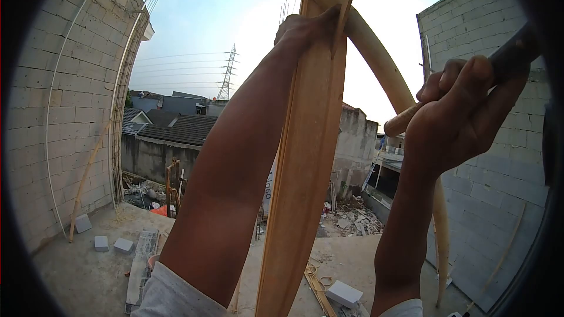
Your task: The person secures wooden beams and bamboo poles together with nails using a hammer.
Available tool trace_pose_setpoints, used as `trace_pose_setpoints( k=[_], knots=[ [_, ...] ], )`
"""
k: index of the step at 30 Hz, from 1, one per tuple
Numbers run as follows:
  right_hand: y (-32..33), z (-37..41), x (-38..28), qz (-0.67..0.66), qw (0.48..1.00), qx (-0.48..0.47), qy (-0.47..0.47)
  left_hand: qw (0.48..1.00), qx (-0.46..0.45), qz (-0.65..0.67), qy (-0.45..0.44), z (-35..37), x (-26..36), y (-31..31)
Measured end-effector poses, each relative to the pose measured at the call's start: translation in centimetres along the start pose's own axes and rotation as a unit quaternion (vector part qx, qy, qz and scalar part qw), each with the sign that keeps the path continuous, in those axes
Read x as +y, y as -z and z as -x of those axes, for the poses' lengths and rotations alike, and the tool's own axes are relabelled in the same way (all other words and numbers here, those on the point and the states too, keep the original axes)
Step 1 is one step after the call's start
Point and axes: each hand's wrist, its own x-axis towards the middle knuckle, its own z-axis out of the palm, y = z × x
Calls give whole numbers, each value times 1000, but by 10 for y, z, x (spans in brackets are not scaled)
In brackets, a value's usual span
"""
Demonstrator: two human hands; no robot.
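Observation:
My left hand (305,28) is raised and closed around the upper part of a long upright wooden plank (311,141); some of its fingers are hidden. Beside its thumb, a thin wooden strip (346,9) lies against the plank. A curved pale pole (379,61), perhaps bamboo, crosses near the plank's top and runs down to the right behind my right hand. My right hand (455,111) wraps around what looks like a hammer (517,53), with a pale wooden handle end pointing left and a thick dark end at upper right, partly cut off.
Block walls rise at left (70,82) and right (493,141). Pale blocks (123,245), a long board (141,270) and wood strips (320,293) lie on the concrete floor (76,282). Rubble (352,220) lies farther back, with roofs (176,129) and a pylon (227,76) behind.

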Motion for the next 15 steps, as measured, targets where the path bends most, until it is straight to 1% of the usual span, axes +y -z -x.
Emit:
trace_pose_setpoints(
  k=[1,3,4,5,6,7,8,10,11,13,15],
  knots=[
    [4,-6,-8,17,999,39,-5,1000,0,4,-12,-1,-1,1],
    [0,1,-1,-86,995,54,-16,1000,4,-3,-4,-3,-1,0],
    [-10,14,22,41,998,30,34,1000,7,-6,1,-2,1,1],
    [-20,33,47,166,983,3,83,1000,7,-7,4,1,1,3],
    [-24,48,58,255,943,-200,-78,1000,-2,2,7,4,1,6],
    [-25,57,62,325,831,-386,-233,1000,-12,13,8,7,3,5],
    [-23,64,61,329,829,-385,-235,1000,-17,13,7,9,5,4],
    [-20,71,54,242,879,-352,-209,999,-2,0,34,9,6,7],
    [-13,73,50,246,878,-352,-213,999,-7,-1,35,9,3,3],
    [-10,63,42,191,944,-259,-75,1000,8,22,-6,-3,-2,1],
    [-11,40,34,160,974,-147,68,1000,7,20,0,-6,-7,-1]
  ],
)
